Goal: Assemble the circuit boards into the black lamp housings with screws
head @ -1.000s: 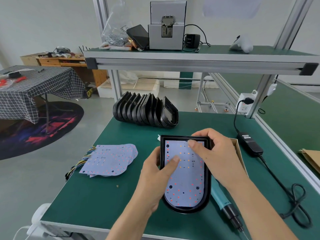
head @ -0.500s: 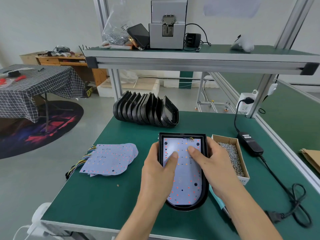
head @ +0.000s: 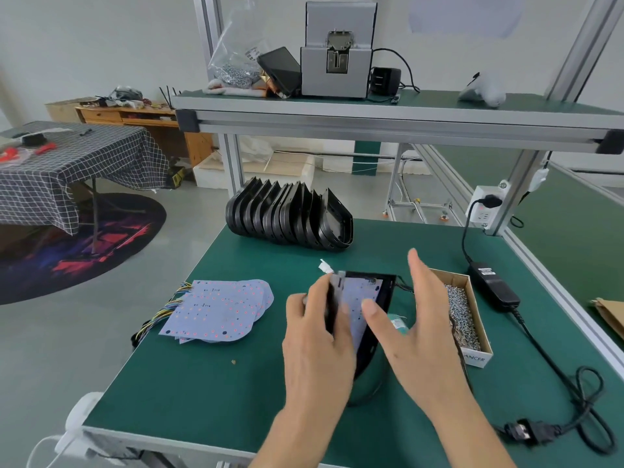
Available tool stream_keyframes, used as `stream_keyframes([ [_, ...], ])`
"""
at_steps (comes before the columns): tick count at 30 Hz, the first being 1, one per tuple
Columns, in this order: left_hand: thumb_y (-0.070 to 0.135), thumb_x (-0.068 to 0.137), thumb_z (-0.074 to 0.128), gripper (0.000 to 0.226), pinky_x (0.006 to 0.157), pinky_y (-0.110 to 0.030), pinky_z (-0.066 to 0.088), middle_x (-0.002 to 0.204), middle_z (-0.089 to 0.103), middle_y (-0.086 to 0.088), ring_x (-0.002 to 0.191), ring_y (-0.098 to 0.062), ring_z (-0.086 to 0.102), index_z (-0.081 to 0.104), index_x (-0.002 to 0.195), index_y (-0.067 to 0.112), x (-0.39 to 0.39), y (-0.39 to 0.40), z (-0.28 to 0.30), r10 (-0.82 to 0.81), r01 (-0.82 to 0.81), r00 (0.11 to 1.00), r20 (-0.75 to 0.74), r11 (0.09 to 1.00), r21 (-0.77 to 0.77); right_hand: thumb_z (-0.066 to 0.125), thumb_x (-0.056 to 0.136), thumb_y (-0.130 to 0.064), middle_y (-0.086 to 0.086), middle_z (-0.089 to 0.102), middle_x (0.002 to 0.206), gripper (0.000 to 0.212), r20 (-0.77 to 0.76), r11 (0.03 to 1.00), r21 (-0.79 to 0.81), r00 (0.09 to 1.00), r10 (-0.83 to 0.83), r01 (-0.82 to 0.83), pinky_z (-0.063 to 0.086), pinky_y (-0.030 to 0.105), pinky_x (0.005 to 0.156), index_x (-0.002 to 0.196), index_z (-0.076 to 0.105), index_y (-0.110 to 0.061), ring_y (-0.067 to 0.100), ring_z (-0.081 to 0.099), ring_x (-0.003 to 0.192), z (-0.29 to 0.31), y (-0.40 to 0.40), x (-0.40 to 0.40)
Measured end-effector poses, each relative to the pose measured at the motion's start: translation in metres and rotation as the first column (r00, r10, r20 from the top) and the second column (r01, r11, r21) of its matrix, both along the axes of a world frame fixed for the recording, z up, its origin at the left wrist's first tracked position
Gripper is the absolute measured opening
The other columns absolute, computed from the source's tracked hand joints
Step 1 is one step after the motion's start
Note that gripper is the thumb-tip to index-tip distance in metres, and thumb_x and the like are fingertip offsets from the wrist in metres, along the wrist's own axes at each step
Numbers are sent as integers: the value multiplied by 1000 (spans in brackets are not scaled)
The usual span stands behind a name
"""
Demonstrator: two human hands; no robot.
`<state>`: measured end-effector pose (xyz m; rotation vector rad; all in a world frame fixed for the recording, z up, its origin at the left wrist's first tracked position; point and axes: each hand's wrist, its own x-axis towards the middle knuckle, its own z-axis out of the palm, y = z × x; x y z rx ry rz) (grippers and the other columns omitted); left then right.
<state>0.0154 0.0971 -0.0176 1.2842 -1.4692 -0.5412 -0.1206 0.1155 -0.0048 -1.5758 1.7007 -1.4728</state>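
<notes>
A black lamp housing (head: 385, 300) with a pale circuit board (head: 358, 298) inside is tilted up on its left edge above the green table (head: 202, 383). My left hand (head: 317, 332) grips the housing's left rim, thumb across the board. My right hand (head: 412, 319) is beside it with fingers spread straight, the thumb near the board; the palm holds nothing. A white connector (head: 325, 266) sticks out at the housing's top left corner. A teal screwdriver (head: 398, 324) shows partly behind the housing.
A stack of loose circuit boards (head: 219, 309) with coloured wires lies at left. Several empty black housings (head: 290, 214) stand in a row at the back. A cardboard box of screws (head: 462, 312) sits at right, beside a power adapter (head: 493, 287) and cable.
The housing lay flat under both hands; now its right side is lifted and it tilts on its left edge. My right hand has come off the board and opened.
</notes>
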Motion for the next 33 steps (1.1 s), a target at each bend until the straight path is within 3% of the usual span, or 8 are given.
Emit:
stream_keyframes([
  [3, 26, 95, 66, 55, 69, -37, 55, 110, 46, 8, 74, -13, 58, 46, 142, 47, -8, 8, -6, -50, 53, 993, 108, 998, -25, 62, 69, -81, -26, 17, 164, 99, 0, 996, 74, 999, 46, -46, 15, 7, 108, 157, 30, -50, -22, 5, 147, 7, 0, 12],
  [6, 27, 83, 67, 80, 81, -35, 56, 117, 43, 12, 89, -9, 62, 35, 153, 49, -12, 16, -14, -188, 187, 974, 129, 982, 18, 77, 69, -66, -18, 40, 151, 74, 66, 988, 147, 997, 36, -46, 29, 8, 107, 135, 58, -38, -21, 28, 138, 5, -9, 15],
  [10, 31, 83, 65, 92, 105, -27, 50, 122, 57, 20, 122, -9, 64, 14, 157, 52, 1, 23, -14, -423, 509, 828, -367, 843, 175, 81, 89, -12, -8, 69, 124, 15, 238, 998, 32, 970, 48, -57, 45, 37, 112, 100, 75, -20, 4, 63, 120, -4, -20, -9],
  [16, 13, 99, 57, 18, 73, -35, 64, 93, 70, -3, 74, -20, 78, 64, 102, 29, 26, 10, -4, -337, 424, 900, -275, 824, 377, 67, 93, 7, -10, 77, 117, 29, 200, 991, -2, 971, 133, -135, 52, 17, 91, 95, 77, -20, 8, 69, 115, -9, -21, -41],
  [24, 33, 95, 70, 25, 41, -25, 44, 69, 64, -10, 40, -26, 61, 47, 86, 30, 23, 4, 0, -256, 263, 964, -68, 897, 355, 70, 96, -5, -21, 78, 102, 27, 116, 995, 67, 991, 59, -67, 52, 16, 89, 104, 80, -29, -1, 71, 98, -8, -12, -62],
  [26, 34, 94, 71, 30, 40, -22, 40, 65, 61, -12, 41, -28, 58, 47, 79, 25, 17, 6, 1, -262, 250, 965, -8, 912, 325, 71, 96, -8, -24, 77, 97, 27, 43, 997, 76, 999, 15, -19, 52, 15, 84, 103, 81, -33, -3, 70, 90, -8, -7, -63],
  [29, 30, 95, 70, 27, 44, -24, 42, 66, 63, -5, 46, -28, 58, 48, 79, 26, 8, 9, 3, -276, 260, 961, 21, 925, 278, 71, 97, -15, -11, 66, 137, 22, -286, 996, -79, 956, -71, 51, 40, 41, 118, 117, 79, -22, 13, 54, 137, -4, -3, -60],
  [33, 16, 97, 62, 21, 55, -28, 51, 75, 67, 7, 54, -18, 62, 52, 88, 32, 4, 11, 5, -344, 320, 937, 63, 916, 240, 63, 97, -38, -15, 56, 148, 39, -667, 938, -189, 739, 95, -292, 11, 66, 123, 133, 70, -28, 17, 39, 150, 7, 0, -46],
])
